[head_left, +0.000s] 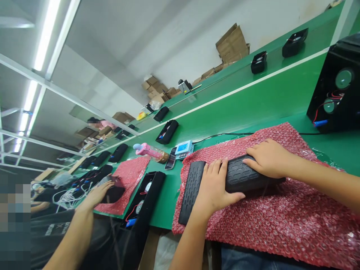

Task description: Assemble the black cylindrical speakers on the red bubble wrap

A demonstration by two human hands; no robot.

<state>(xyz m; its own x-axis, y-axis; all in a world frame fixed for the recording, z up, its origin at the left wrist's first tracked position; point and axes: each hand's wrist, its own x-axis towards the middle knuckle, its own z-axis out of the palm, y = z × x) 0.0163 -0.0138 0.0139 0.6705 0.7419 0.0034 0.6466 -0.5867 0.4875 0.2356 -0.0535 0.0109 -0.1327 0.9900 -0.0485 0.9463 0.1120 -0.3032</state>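
Observation:
A long black speaker housing with a ribbed grille (194, 187) lies across a sheet of red bubble wrap (281, 225) on the green bench. My left hand (215, 187) lies over its middle, fingers wrapped over the top and thumb along the front. My right hand (268, 159) presses flat on its right end, fingers curled over the far edge. Both hands hold the housing down on the wrap.
An open black speaker box (336, 90) with wires stands at the right. A co-worker's arm (84, 210) reaches to another red sheet (129, 176) at the left. Several black housings (167, 132), a phone (170, 159), a small blue meter (184, 149) and a pink tool (147, 150) lie along the conveyor. Cardboard boxes (232, 43) sit behind.

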